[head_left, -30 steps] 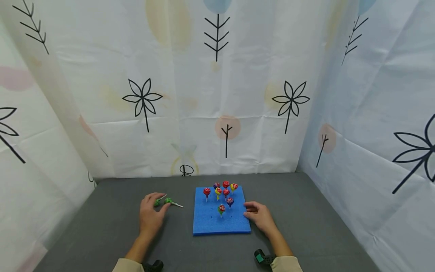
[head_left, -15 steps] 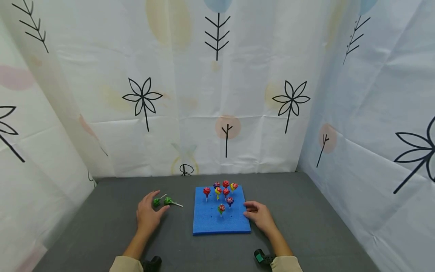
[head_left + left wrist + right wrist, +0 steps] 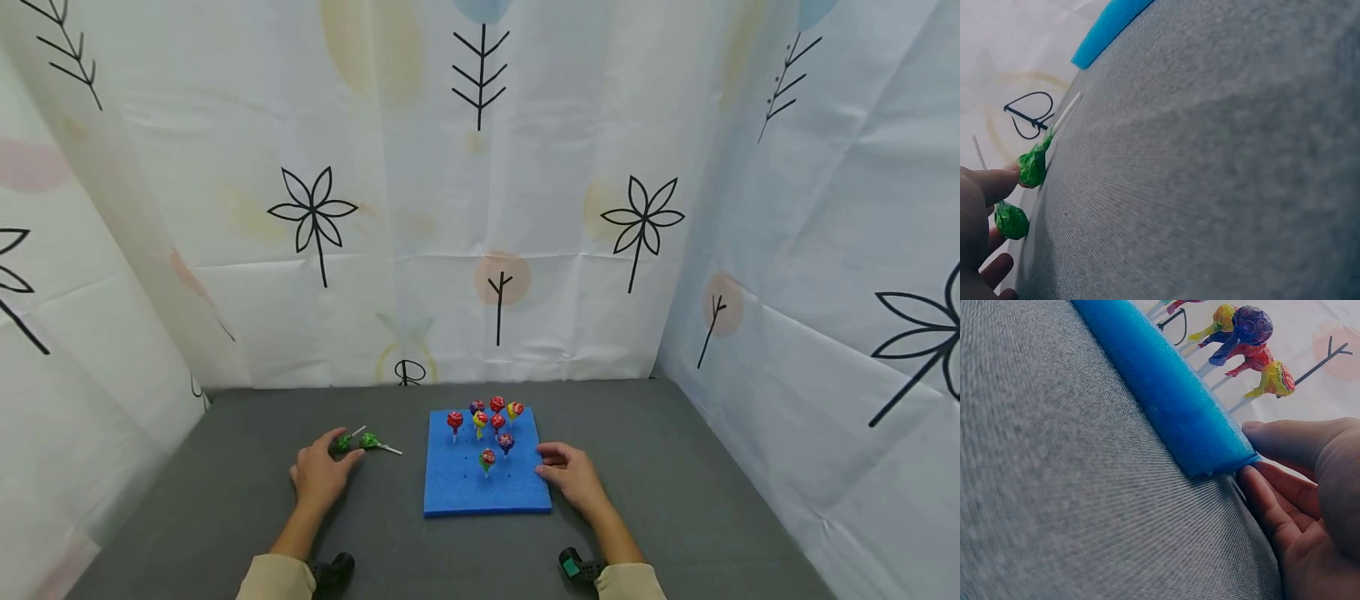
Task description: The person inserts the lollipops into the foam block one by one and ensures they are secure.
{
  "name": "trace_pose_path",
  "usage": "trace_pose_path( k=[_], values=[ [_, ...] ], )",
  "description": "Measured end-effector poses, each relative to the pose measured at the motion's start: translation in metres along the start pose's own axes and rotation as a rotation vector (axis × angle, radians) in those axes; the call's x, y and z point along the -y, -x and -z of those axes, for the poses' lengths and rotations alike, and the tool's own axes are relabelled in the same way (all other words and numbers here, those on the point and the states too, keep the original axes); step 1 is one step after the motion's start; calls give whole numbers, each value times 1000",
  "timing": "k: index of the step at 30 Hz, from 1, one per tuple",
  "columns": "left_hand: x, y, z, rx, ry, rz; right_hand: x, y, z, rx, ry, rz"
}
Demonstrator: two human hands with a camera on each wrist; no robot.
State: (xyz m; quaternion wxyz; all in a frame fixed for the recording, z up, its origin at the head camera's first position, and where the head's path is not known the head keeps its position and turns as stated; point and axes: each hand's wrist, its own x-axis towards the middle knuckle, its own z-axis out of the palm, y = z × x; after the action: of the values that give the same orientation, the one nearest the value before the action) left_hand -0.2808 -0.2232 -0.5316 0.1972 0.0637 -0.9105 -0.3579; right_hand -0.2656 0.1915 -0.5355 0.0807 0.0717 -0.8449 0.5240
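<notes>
Two green-wrapped lollipops (image 3: 343, 442) (image 3: 369, 440) lie on the grey table left of a blue foam board (image 3: 457, 492). My left hand (image 3: 330, 462) rests flat beside them, fingers relaxed. In the left wrist view a fingertip (image 3: 997, 181) touches one green lollipop (image 3: 1032, 167), and the other green lollipop (image 3: 1011, 220) lies by the fingers. Several wrapped lollipops (image 3: 487, 421) stand upright in the board. My right hand (image 3: 551, 468) lies against the board's right edge; in the right wrist view its fingers (image 3: 1285, 440) press the foam corner (image 3: 1210, 447).
Patterned white curtains close the table in on the left, back and right. The grey table (image 3: 675, 467) stretches right of the board. Dark wrist devices (image 3: 577, 568) sit at both cuffs near the front edge.
My left hand has drawn back left and toward me, uncovering the left green lollipop it lay over. The right hand and the board have stayed put.
</notes>
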Motion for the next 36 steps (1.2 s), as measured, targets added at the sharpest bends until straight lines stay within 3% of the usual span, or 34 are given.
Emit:
trace_pose_path(
  k=[20,36],
  values=[
    [5,-14,4,95,-60,43,1,-2,0,10,5,-4],
    [9,-11,3,44,-59,6,-2,-1,1,20,21,7]
  ],
)
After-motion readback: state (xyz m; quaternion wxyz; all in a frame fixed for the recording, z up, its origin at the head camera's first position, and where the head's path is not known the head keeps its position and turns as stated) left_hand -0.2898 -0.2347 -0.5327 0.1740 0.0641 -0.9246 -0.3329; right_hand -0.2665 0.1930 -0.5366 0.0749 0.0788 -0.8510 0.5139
